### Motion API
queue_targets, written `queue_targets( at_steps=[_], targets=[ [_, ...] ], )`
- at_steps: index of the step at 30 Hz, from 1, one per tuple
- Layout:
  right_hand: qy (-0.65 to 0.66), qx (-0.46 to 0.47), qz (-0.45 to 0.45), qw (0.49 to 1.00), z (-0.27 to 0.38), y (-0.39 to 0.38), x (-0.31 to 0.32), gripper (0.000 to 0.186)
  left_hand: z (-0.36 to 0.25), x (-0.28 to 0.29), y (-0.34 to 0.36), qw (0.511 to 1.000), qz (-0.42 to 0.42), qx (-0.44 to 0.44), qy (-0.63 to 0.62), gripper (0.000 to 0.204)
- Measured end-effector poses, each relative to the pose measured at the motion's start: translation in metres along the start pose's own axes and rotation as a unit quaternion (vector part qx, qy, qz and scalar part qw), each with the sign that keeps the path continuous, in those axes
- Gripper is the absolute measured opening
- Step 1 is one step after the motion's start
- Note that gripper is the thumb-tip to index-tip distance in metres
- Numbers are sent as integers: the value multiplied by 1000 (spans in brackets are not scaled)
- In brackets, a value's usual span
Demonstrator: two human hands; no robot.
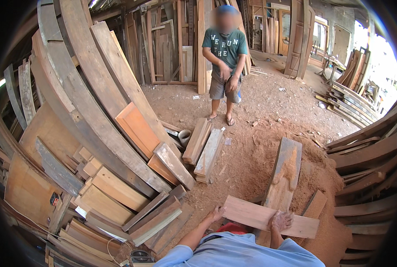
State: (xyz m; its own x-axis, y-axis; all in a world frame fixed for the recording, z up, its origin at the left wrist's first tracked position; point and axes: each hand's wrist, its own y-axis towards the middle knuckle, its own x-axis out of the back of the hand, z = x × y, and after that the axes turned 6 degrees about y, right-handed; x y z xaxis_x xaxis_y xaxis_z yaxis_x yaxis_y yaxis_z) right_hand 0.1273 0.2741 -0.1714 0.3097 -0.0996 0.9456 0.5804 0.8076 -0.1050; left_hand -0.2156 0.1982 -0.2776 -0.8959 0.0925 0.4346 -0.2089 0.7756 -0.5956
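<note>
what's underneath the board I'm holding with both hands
The reddish board lies across a thick sawdust-covered plank, with a sawdust mound beyond. Your left hand and right hand grip it. What lies directly beneath is covered.

Raw timber and sawdust, everything looking matt and dry

The left hand (216, 214) and the right hand (281, 220) are resting on a pale reddish wooden board (256, 214), its face looking sawn, matt and unvarnished; beyond it a thicker grey-brown plank (285, 171) is lying rough and dusted with reddish sawdust (314, 178), which is piling loose and powdery over the dirt floor (269, 107). At the floor's left edge, curved weathered planks (87, 89) are showing grey, coarse grain, while an orange-toned panel (137, 129) is looking smoother and flatter. Two short pale boards (203, 149) are lying unfinished. The wearer's blue shirt (247, 251) is showing as soft matt cloth.
</note>
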Motion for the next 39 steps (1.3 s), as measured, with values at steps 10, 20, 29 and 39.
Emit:
queue_targets(
  at_steps=[10,20,29,39],
  targets=[
    [2,-7,21,1000,1,1,3,75,-4,7,-6,1000,-2,-3,17,99],
    [-17,-24,3,1000,-10,10,-7,76,-27,8,-19,1000,-6,-6,26,102],
    [-33,-18,5,999,5,7,-1,74,12,7,-1,1000,7,-15,-4,105],
    [-36,115,-66,990,15,15,-14,76,195,-5,-133,982,26,74,174,70]
  ],
)
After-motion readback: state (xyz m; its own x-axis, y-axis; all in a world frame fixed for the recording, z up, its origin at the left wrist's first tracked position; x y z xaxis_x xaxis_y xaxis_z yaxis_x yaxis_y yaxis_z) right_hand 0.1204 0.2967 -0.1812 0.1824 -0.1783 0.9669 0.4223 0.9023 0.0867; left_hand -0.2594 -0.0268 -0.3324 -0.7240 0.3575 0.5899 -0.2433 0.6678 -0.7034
